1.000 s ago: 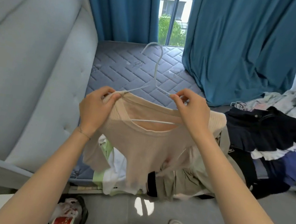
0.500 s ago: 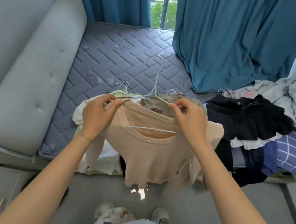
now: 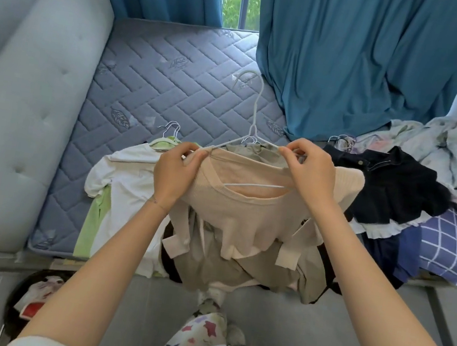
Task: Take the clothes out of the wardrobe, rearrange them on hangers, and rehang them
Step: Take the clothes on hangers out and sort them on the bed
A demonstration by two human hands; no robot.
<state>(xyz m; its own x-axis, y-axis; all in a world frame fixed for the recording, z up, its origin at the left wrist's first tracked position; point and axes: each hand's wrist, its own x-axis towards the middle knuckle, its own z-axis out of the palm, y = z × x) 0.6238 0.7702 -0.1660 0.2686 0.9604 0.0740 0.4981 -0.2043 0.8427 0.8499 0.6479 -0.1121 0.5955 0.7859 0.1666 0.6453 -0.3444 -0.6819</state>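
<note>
1. My left hand [image 3: 174,174] is curled around one shoulder of the beige sweater [image 3: 238,219], bunching the knit over the end of the white hanger [image 3: 255,185].
2. My right hand [image 3: 309,176] pinches the other shoulder between thumb and fingertips, right at the hanger's wire.
3. The sweater hangs between my two hands. Its body and sleeves droop below my grip, the hanger's bar shows through the neck opening, and the hook rises beyond my hands.
4. Under the sweater a khaki garment [image 3: 236,269] lies at the edge of the mattress [image 3: 153,71].
5. Just left of my left hand lies a white shirt [image 3: 129,187].
6. Right of my right hand a dark jacket [image 3: 392,187] tops a heap of clothes — a checked blue cloth [image 3: 447,255] lies beside it, nearer me.
7. Beyond the hook, a blue curtain [image 3: 359,59] drapes onto the mattress.
</note>
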